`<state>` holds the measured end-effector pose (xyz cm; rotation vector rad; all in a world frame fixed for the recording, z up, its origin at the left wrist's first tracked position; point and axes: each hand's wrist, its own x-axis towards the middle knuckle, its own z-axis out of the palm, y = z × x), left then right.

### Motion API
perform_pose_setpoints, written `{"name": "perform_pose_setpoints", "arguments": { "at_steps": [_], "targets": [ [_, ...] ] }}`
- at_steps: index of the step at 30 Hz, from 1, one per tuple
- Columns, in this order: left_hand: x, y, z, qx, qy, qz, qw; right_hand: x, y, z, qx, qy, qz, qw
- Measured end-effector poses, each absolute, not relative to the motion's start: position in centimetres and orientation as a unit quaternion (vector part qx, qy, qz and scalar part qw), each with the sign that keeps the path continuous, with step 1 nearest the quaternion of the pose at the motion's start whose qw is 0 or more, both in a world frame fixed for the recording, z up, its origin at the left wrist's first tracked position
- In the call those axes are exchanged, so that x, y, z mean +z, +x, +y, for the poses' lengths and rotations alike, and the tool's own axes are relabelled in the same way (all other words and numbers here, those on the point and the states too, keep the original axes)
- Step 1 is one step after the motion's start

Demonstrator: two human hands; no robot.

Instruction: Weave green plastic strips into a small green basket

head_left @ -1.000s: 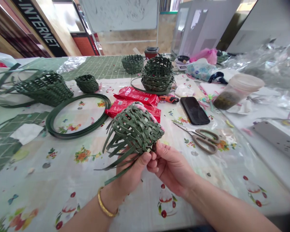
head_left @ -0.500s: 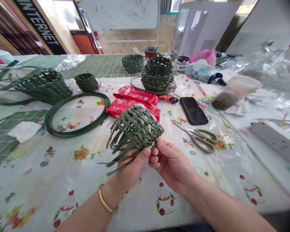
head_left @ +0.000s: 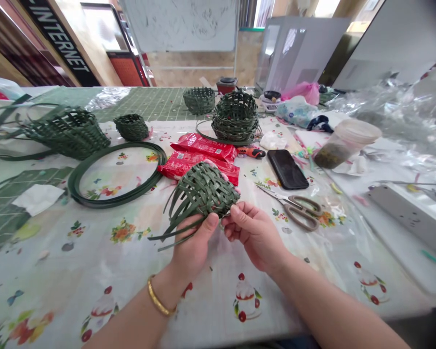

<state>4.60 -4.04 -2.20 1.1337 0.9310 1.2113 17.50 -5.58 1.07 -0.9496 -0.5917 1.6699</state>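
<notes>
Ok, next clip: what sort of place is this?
Probably a craft workroom or class space: a half-woven green strip basket in hand, more woven baskets on a floral-covered table, scissors, and a whiteboard behind.

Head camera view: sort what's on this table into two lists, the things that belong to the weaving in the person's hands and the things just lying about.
Belongs to the weaving: the unfinished green strip basket in the left hand, with the right hand at its edge; the coil of green strip; the woven green basket; the scissors.

Lying about: the red packets; the black phone; the plastic cup.
</notes>
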Motion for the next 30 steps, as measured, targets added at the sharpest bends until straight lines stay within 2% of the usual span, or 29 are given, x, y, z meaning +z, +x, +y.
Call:
{"name": "perform_pose_setpoints", "arguments": {
  "at_steps": [4, 10, 15, 18, 22, 27, 30],
  "targets": [
    [-1.6, 4.5, -4.6, 0.510, 0.514, 0.392, 0.567, 1.0, 17.5, -5.5, 0.694, -0.379, -0.241, 0.563],
    [-1.9, 4.1, -4.5, 0.495, 0.555, 0.397, 0.537, 1.2, 18.3, -5.2, 0.722, -0.373, -0.251, 0.525],
    [-2.4, 3.5, -4.0, 0.472, 0.590, 0.406, 0.514, 1.1, 18.3, -5.1, 0.696, -0.406, -0.258, 0.533],
    [-1.9, 3.4, -3.9, 0.468, 0.592, 0.404, 0.518, 0.7, 18.3, -4.8, 0.654, -0.441, -0.297, 0.538],
    [-0.7, 3.6, -3.7, 0.511, 0.534, 0.341, 0.581, 0.3, 18.8, -4.2, 0.541, -0.500, -0.405, 0.542],
    [0.1, 3.2, -3.5, 0.524, 0.512, 0.366, 0.574, 1.1, 19.8, -4.3, 0.485, -0.528, -0.511, 0.474],
    [0.3, 2.8, -3.5, 0.528, 0.509, 0.372, 0.569, 1.3, 20.1, -4.5, 0.377, -0.551, -0.540, 0.512]
  ]
}}
